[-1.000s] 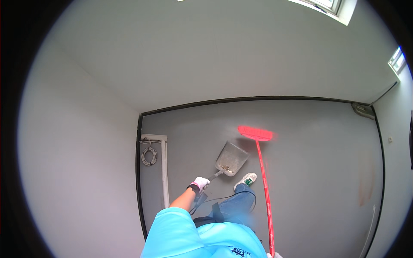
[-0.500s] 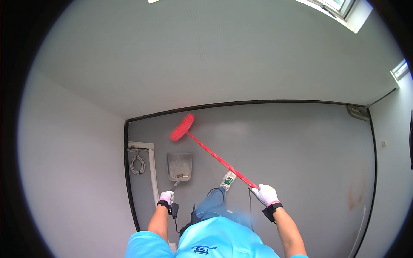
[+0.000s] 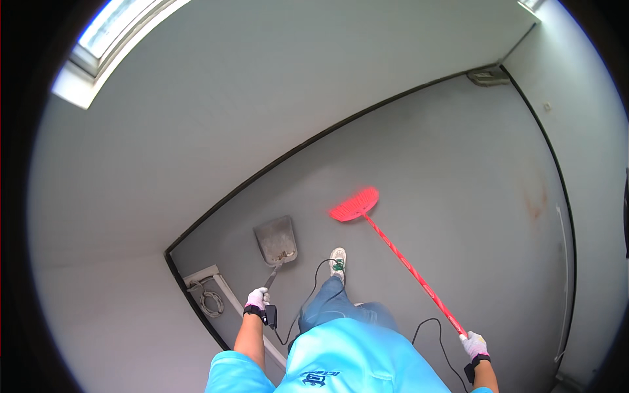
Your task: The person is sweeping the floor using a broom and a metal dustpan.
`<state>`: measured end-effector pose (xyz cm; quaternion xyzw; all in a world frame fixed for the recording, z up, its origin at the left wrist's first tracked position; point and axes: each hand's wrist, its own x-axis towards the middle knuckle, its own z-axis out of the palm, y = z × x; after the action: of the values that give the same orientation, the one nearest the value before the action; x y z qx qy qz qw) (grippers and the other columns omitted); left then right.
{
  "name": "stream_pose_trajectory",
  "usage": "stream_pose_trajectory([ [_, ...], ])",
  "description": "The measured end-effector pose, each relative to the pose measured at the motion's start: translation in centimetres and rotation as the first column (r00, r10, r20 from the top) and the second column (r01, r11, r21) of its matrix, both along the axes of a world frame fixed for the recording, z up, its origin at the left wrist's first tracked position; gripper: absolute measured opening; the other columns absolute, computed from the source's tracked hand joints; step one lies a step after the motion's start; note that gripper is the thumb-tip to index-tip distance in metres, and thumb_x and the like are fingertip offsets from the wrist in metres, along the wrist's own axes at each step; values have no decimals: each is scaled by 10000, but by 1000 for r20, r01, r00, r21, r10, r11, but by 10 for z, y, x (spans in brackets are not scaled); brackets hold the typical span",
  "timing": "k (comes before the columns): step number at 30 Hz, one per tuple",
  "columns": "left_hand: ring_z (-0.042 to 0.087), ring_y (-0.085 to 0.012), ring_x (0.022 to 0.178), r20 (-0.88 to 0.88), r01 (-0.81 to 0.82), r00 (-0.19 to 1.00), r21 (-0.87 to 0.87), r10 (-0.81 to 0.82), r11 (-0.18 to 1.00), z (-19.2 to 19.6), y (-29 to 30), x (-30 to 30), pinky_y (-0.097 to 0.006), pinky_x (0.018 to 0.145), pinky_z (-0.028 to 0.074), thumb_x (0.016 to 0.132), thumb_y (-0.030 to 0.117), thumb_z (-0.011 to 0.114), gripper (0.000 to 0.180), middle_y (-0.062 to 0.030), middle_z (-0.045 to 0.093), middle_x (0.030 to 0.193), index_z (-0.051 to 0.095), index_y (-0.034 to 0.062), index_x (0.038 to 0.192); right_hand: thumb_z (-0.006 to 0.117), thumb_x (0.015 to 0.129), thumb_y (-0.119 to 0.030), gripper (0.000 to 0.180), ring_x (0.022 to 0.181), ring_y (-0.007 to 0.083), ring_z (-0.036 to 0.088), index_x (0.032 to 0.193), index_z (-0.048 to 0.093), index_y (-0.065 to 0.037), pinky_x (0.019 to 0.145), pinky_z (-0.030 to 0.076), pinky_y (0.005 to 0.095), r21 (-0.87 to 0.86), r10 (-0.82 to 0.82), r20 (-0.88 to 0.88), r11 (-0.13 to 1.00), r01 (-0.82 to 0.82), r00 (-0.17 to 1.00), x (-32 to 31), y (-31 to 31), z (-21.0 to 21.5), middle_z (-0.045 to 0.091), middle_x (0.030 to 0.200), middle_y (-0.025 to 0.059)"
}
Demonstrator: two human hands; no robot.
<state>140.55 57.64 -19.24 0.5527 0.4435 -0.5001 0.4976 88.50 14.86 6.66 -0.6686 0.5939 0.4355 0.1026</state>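
My gloved left hand is closed round the handle of a grey dustpan. Some small debris lies in the pan near its handle end. Out to the right, my gloved right hand grips the end of a long red broom handle. The red broom reaches up and to the left, its bristle head ahead of my shoe and to the right of the dustpan. The bristles look slightly blurred, and whether they touch the floor I cannot tell.
A coiled pale cable lies by a white strip of trunking at the left wall. Black skirting edges the grey floor. In the far right corner is a dark flat object. Thin black cables hang beside my legs.
My view has turned to the right. The broom head has swung right, away from the wall and dustpan, and my right hand has moved outward and lower. My left hand still holds the dustpan.
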Motion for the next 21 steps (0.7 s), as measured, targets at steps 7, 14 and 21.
stream_pose_trajectory([
  [7,371,-92,395,18,289,957,-23,-289,957,-20,-65,95,-253,351,271,834,167,521,110,26,433,552,462,155,741,517,830,-447,417,984,313,581,1030,609,-94,857,451,400,-74,-308,-147,951,300,940,-29,57,68,629,1021,140],
  [14,375,-103,406,41,532,847,-42,-531,846,5,-131,270,-254,348,275,833,162,528,133,6,432,568,475,130,716,510,830,-451,407,967,301,593,1004,624,-101,851,459,397,-129,-407,-259,913,386,876,50,98,141,639,995,131],
  [21,389,-111,410,187,728,664,63,-724,683,31,-216,346,-265,352,308,830,146,532,92,-21,459,590,516,104,750,542,813,-456,402,879,321,614,935,647,-88,785,476,409,-230,-427,-225,897,378,876,93,113,174,649,904,152],
])
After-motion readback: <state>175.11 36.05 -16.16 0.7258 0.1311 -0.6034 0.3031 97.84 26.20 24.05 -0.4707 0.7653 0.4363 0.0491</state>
